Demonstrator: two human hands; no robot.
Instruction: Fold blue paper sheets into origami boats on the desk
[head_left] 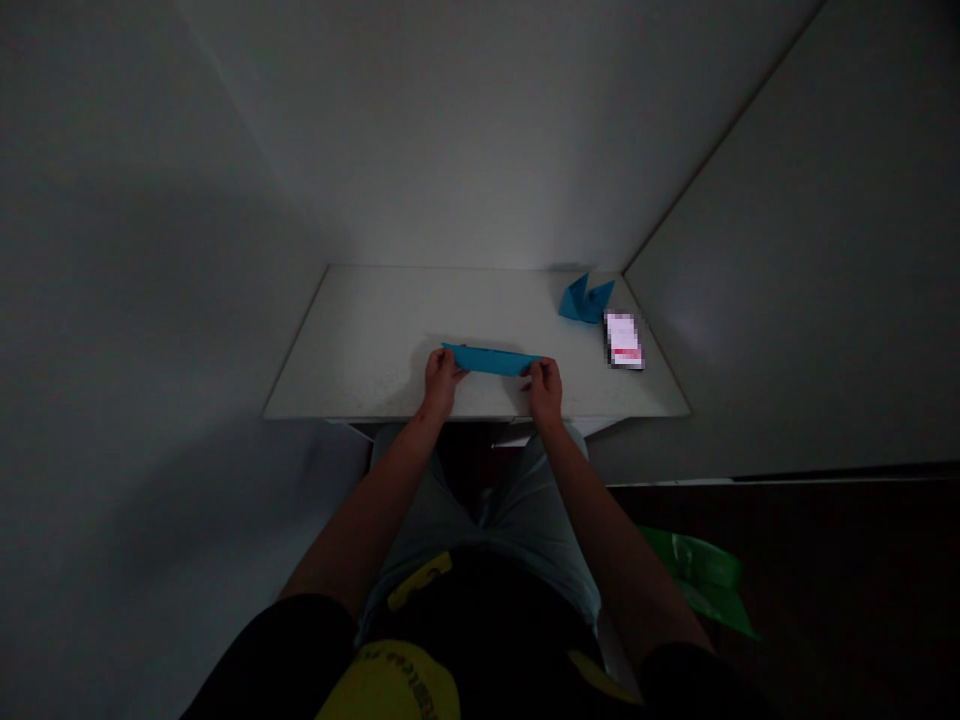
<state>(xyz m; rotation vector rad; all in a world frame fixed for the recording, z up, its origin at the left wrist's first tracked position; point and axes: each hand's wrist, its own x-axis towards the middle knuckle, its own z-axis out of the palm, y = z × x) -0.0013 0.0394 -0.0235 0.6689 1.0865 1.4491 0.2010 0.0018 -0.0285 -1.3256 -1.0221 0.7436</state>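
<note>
One blue strip (493, 361), centre, pinched by left hand (441, 380) and right hand (546, 390), seems only part-folded; folded form (585, 305), centre-right, looks finished.

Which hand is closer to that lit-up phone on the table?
Right. The right hand is left of the phone and slightly closer to the person; the left hand is farther left, at the other end of the folded blue paper.

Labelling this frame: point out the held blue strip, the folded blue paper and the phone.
Blue strip (493, 361): head view, its middle.
Folded blue paper (584, 306): head view, lower body.
Phone (623, 337): head view, screen.
</note>
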